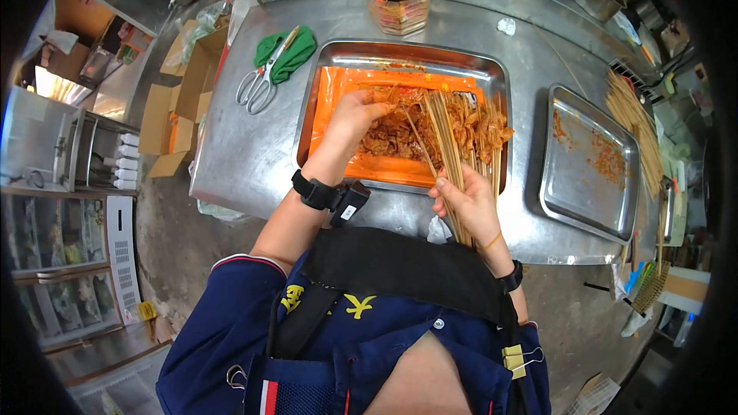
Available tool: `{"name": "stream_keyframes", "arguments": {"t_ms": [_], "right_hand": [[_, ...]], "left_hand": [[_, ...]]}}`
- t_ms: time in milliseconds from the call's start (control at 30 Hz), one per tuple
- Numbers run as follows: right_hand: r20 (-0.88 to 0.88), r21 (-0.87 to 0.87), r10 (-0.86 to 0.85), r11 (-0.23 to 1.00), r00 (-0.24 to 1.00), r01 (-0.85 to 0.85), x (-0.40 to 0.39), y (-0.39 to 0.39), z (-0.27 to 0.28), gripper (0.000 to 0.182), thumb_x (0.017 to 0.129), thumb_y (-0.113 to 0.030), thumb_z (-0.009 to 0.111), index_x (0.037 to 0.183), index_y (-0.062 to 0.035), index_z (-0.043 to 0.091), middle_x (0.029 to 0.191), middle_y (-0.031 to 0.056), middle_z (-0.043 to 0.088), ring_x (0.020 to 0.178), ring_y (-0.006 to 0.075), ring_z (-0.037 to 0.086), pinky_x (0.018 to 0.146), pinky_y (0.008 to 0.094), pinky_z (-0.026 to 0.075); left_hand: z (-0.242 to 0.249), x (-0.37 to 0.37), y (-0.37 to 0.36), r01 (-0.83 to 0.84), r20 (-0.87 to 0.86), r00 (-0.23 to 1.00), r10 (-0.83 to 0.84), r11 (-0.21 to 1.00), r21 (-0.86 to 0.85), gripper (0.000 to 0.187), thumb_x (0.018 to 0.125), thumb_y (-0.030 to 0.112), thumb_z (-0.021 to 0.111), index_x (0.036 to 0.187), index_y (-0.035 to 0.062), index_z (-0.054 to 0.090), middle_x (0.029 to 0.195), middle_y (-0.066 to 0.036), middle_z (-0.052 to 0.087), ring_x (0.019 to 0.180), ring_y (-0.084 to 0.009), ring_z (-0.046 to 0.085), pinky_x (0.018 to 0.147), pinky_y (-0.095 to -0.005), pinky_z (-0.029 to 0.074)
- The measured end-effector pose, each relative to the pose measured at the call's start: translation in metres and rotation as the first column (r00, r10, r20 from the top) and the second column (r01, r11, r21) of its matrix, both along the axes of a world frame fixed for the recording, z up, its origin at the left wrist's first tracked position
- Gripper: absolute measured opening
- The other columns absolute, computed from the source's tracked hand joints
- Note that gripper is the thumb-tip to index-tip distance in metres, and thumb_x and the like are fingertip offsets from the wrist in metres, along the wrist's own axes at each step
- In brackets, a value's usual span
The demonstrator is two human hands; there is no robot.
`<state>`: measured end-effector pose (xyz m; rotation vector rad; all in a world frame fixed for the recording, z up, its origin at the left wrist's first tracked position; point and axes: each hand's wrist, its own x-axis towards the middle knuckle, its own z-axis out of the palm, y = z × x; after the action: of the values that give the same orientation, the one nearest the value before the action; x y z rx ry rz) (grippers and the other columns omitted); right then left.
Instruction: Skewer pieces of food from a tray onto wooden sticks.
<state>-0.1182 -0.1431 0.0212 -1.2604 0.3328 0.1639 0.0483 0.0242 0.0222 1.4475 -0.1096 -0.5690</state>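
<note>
Right hand (pixel 470 204), centre of the frame: fingers closed round a bundle of bare skewers (pixel 444 134), with one thin skewer (pixel 420 138) set apart from the rest and slanting toward the upper left. Left hand (pixel 360 115), left of centre: thumb and fingers drawn together in a pinch on a piece of the sauced meat (pixel 380 141), near the upper end of the thin skewer; the exact contact is too small to tell.

The meat lies heaped below both hands on an orange sheet (pixel 329 96) inside a steel tray (pixel 453 60), middle of the frame. At the tray's right side, loaded sticks (pixel 496 127) lie with their meat toward the top and bare ends toward the bottom.

The tray rests on a steel table (pixel 238 150). Upper left: scissors (pixel 261 84), partly upon a green cloth (pixel 298 52). Top centre: a clear tub (pixel 400 11) with contents of several colours. Right: a second tray (pixel 565 196) bearing reddish residue, and beyond it a pile of sticks (pixel 630 119). Far left, beside the table: an open carton (pixel 159 119).
</note>
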Motion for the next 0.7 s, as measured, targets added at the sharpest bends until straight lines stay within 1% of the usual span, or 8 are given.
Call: {"name": "stream_keyframes", "arguments": {"t_ms": [100, 200, 300, 400, 500, 600, 700], "right_hand": [[-0.004, -0.012, 0.01, 1.0, 1.0, -0.01, 0.0, 0.001, 0.0, 0.01, 0.088, -0.008, 0.051, 0.095, -0.0018, 0.049, 0.073, 0.0064, 0.058, 0.053, 0.0088, 0.054, 0.046, 0.0203, 0.046], [0.005, -0.019, 0.018, 1.0, 1.0, -0.017, 0.0, 0.001, 0.001, 0.01, 0.088, -0.008, 0.051, 0.094, -0.0018, 0.049, 0.073, 0.0063, 0.058, 0.053, 0.0089, 0.055, 0.047, 0.0204, 0.046], [0.004, -0.023, 0.021, 1.0, 1.0, -0.021, 0.0, 0.001, 0.002, 0.009, 0.088, -0.008, 0.051, 0.094, -0.0018, 0.049, 0.073, 0.0064, 0.058, 0.054, 0.0089, 0.055, 0.047, 0.0204, 0.046], [0.006, -0.029, 0.025, 0.999, 1.0, -0.025, 0.0, 0.001, 0.0, 0.01, 0.087, -0.008, 0.052, 0.094, -0.0017, 0.049, 0.073, 0.0065, 0.058, 0.054, 0.009, 0.055, 0.047, 0.0204, 0.046], [0.002, -0.043, 0.028, 0.999, 1.0, -0.028, 0.001, 0.001, -0.001, 0.01, 0.087, -0.007, 0.053, 0.094, -0.0015, 0.05, 0.073, 0.0067, 0.059, 0.053, 0.0091, 0.055, 0.047, 0.0205, 0.046], [-0.01, -0.062, 0.015, 0.998, 1.0, -0.015, 0.001, 0.002, -0.001, 0.01, 0.086, -0.007, 0.054, 0.094, -0.0011, 0.05, 0.072, 0.0069, 0.059, 0.053, 0.0094, 0.056, 0.046, 0.0207, 0.046], [-0.014, -0.074, 0.006, 0.997, 1.0, -0.007, 0.002, 0.003, 0.001, 0.009, 0.085, -0.006, 0.054, 0.093, -0.0008, 0.051, 0.072, 0.007, 0.059, 0.054, 0.0095, 0.056, 0.046, 0.0209, 0.046]], "left_hand": [[-0.003, 0.0, -0.002, -0.013, -0.005, 1.0, 0.012, 0.997, -0.082, 0.017, 0.079, 0.012, 0.062, 0.093, 0.0028, 0.062, 0.083, -0.004, 0.064, 0.067, -0.0086, 0.057, 0.06, -0.0214, 0.044], [-0.003, 0.002, -0.001, 0.005, -0.024, 1.0, -0.007, 0.997, -0.071, 0.017, 0.08, 0.014, 0.062, 0.092, 0.0027, 0.062, 0.083, -0.004, 0.064, 0.068, -0.0104, 0.059, 0.061, -0.0226, 0.045], [0.007, -0.006, -0.004, -0.04, -0.112, 0.994, 0.021, 0.985, -0.17, 0.017, 0.082, 0.016, 0.062, 0.091, 0.0023, 0.062, 0.083, -0.004, 0.064, 0.07, -0.0115, 0.059, 0.063, -0.0241, 0.047], [0.001, -0.003, -0.003, -0.07, -0.108, 0.993, 0.053, 0.986, -0.153, 0.017, 0.083, 0.017, 0.061, 0.092, 0.0018, 0.061, 0.083, -0.005, 0.064, 0.072, -0.0123, 0.06, 0.064, -0.0257, 0.048], [0.002, -0.004, -0.007, -0.127, -0.081, 0.99, 0.115, 0.979, -0.157, 0.018, 0.084, 0.017, 0.058, 0.089, 0.0006, 0.062, 0.077, -0.005, 0.063, 0.06, -0.0099, 0.055, 0.055, -0.0233, 0.045], [0.011, -0.008, -0.01, -0.133, -0.072, 0.99, 0.121, 0.972, -0.192, 0.018, 0.084, 0.017, 0.059, 0.088, 0.0004, 0.062, 0.076, -0.005, 0.063, 0.059, -0.0098, 0.055, 0.053, -0.0228, 0.045], [0.002, -0.003, -0.007, -0.097, -0.023, 0.995, 0.094, 0.977, -0.189, 0.017, 0.083, 0.016, 0.06, 0.086, -0.0002, 0.062, 0.074, -0.005, 0.062, 0.059, -0.0098, 0.055, 0.053, -0.0228, 0.044]]}}
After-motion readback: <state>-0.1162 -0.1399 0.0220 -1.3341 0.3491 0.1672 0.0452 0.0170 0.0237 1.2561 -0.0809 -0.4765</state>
